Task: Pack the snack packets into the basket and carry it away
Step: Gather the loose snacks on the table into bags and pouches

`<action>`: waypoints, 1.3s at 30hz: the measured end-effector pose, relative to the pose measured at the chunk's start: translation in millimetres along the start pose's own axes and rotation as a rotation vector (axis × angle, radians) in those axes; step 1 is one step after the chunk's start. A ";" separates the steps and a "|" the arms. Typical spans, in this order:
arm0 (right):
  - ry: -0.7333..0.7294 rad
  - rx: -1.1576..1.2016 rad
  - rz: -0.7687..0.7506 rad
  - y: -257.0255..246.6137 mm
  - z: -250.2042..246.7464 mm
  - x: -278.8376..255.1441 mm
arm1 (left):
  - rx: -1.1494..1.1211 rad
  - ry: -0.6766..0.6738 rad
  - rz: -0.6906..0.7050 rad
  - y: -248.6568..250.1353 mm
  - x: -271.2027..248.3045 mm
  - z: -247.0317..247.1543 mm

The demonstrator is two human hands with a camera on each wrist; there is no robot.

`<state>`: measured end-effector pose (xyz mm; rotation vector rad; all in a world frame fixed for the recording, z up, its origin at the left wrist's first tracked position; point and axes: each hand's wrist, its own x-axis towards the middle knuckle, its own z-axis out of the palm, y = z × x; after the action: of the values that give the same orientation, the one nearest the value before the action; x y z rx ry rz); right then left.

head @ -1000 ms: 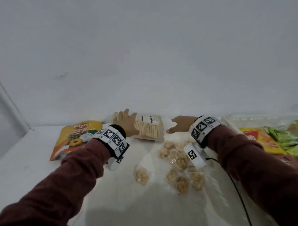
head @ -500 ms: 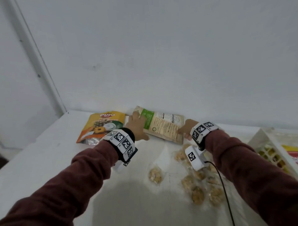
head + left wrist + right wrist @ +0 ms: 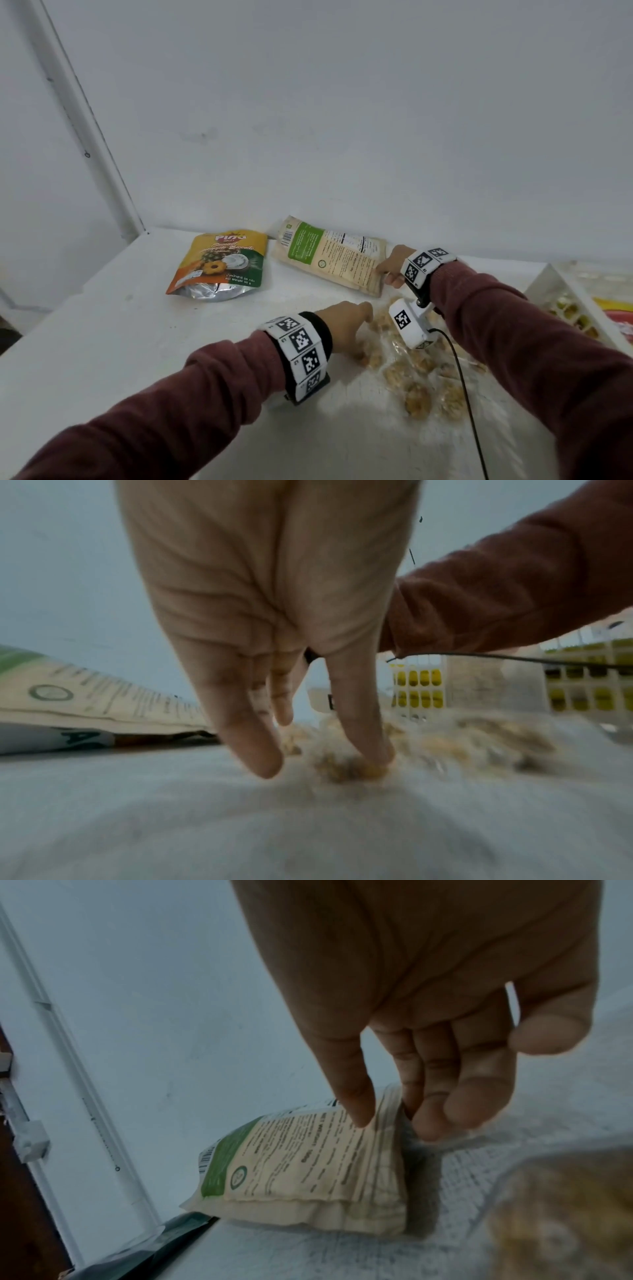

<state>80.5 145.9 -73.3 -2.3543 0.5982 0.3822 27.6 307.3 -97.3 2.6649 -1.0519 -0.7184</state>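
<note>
A beige snack packet [image 3: 329, 257] with a green label lies at the back of the white table [image 3: 137, 342]. My right hand [image 3: 388, 270] grips its right end; in the right wrist view one fingertip [image 3: 356, 1107] lies on top and the others curl behind the edge of the beige packet [image 3: 308, 1164]. My left hand [image 3: 356, 329] reaches down with straight fingers onto several small clear-wrapped snack packets [image 3: 414, 380]. One fingertip [image 3: 363, 750] touches a small packet [image 3: 346, 769]. An orange pineapple-biscuit pouch [image 3: 215, 267] lies to the left.
A white lattice basket [image 3: 548, 291] stands at the right edge with colourful packets inside; its wall [image 3: 459, 685] shows behind the left hand. A black cable [image 3: 462, 394] runs from the right wrist camera across the small packets. The wall is close behind the table.
My left hand has let go of the beige packet and moved down and right onto the small packets. The right hand still holds the packet's right end.
</note>
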 end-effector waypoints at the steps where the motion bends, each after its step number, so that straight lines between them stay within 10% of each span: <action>1: 0.008 0.001 -0.005 0.6 -0.3 0.5 | -0.035 0.043 0.013 -2.3 1.7 -4.7; 8: -0.004 -0.002 -0.045 4.7 -0.8 0.9 | -0.009 0.613 -0.373 -65.0 12.3 -61.9; 11: -0.006 -0.069 -0.051 3.9 2.1 0.5 | -0.069 0.537 -0.509 -89.6 19.4 -69.8; 24: 0.155 -0.102 -0.169 -8.5 -16.6 -22.2 | -0.410 0.550 -0.276 -88.2 -24.0 -92.5; 39: 0.048 -0.255 -0.314 -19.8 66.4 -134.9 | -0.147 0.073 -0.280 -123.3 -156.0 -56.3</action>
<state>-31.7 246.3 -54.9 -2.6536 0.2018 0.2718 30.3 503.7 -33.1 2.7129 -0.5893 -0.7105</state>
